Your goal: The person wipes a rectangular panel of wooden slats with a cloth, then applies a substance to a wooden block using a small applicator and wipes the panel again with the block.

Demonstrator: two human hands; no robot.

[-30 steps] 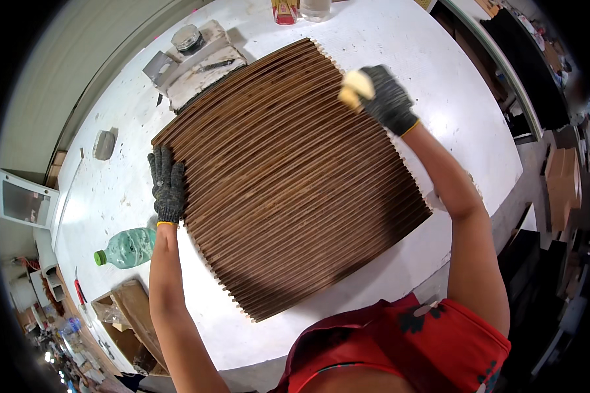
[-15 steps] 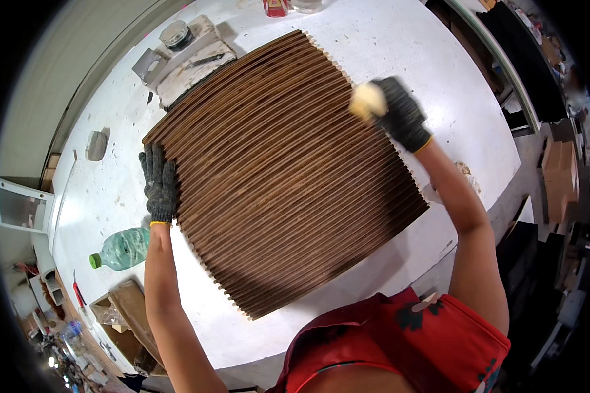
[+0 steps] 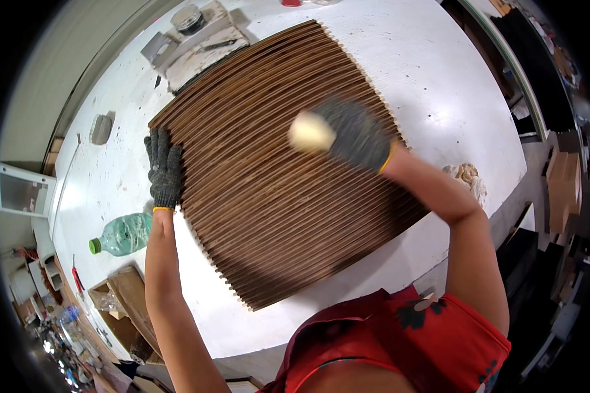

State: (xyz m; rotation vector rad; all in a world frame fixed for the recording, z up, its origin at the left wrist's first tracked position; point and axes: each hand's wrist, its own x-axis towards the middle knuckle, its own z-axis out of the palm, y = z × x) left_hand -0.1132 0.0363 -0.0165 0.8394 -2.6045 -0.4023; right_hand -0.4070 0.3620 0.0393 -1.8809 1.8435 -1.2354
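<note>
A ribbed dark-brown wooden panel [image 3: 275,216] lies slanted on the white table. Its many parallel slats run across it, and its left and right ends are jagged. My left hand [image 3: 164,170], in a dark grey knit glove with a yellow cuff edge, rests against the panel's left end with its fingers stretched out. Over the panel's upper right part, my right hand [image 3: 357,134], gloved alike, grips a rounded pale yellow pad [image 3: 311,132]. Motion blurs this pad, so its exact kind is unclear. It appears to be on or just over the slats.
Left of the panel lie a green-capped clear bottle [image 3: 121,234] and a grey block [image 3: 101,129]. Beyond its far edge are a round container [image 3: 188,19] and a stained slab [image 3: 206,56]. A crumpled cloth [image 3: 467,180] sits at right; an open cardboard box [image 3: 128,308] stands lower left.
My right hand has swept left and slightly down with the pale yellow pad, from the panel's right end onto the slats. My left hand stays at the left end. The view has shifted slightly.
</note>
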